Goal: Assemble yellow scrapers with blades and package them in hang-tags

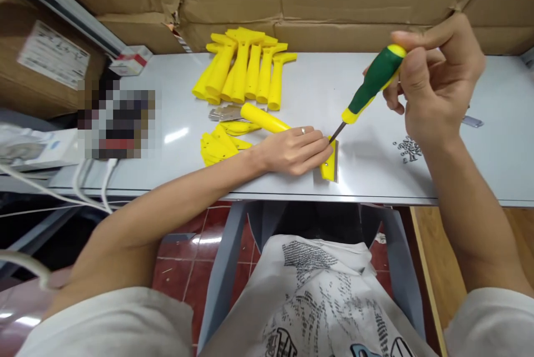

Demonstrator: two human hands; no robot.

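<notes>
My left hand [294, 151] is closed over a yellow scraper [262, 118], pressing it against the white table. The scraper's round handle points to the upper left, and a metal blade [336, 162] shows along its right edge. In my right hand [438, 73] is a screwdriver [373, 82] with a green and yellow handle, pinched at its butt end. It slants down to the left, and its tip meets the scraper head beside my left fingertips. Whether the tip sits in a screw is hidden.
Several yellow scraper handles [240, 65] lie at the back. Nearer are metal blades [225, 113] and flat yellow plates [219, 145]. Small screws or nuts [410, 148] lie in a pile at right. A cardboard box [45, 56], small carton [130, 60] and white cables [79, 184] are at left.
</notes>
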